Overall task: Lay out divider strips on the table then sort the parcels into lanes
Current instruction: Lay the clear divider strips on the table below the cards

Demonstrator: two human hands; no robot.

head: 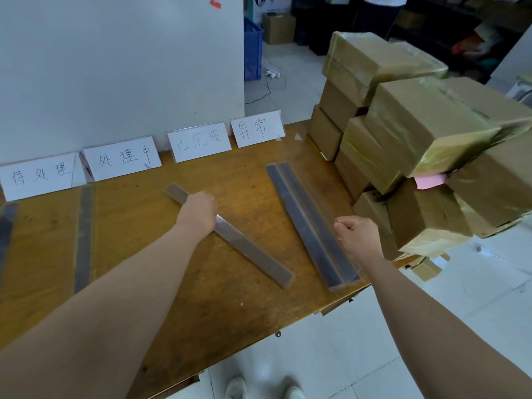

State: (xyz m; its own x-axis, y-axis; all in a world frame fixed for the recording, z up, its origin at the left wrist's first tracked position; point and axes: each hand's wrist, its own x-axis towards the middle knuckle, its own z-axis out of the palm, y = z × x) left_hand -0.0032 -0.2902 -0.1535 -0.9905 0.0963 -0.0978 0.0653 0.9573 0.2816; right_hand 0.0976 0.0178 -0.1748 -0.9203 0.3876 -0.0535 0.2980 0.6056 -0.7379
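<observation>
Nearest you, your feet show on the tiled floor [359,341] below the near edge of the wooden table [161,298]. Your right hand [358,237] hovers curled into a loose fist, fingers pressed together on nothing, just beside the near end of a pair of divider strips [305,223] lying side by side and running from near right to far left. Your left hand [198,211] is closed over the middle of a slanted strip [250,251] that lies diagonally across the table centre; its far end pokes out beyond your knuckles. Further left, another strip [83,240] lies straight along the table, and one more [5,231] sits at the left edge. At the far side, four handwritten label cards [198,141] lean in a row against the white wall [115,67]. The parcels [417,131], taped brown boxes, are stacked at the table's right end, one with a pink note [430,181] sticking out.
</observation>
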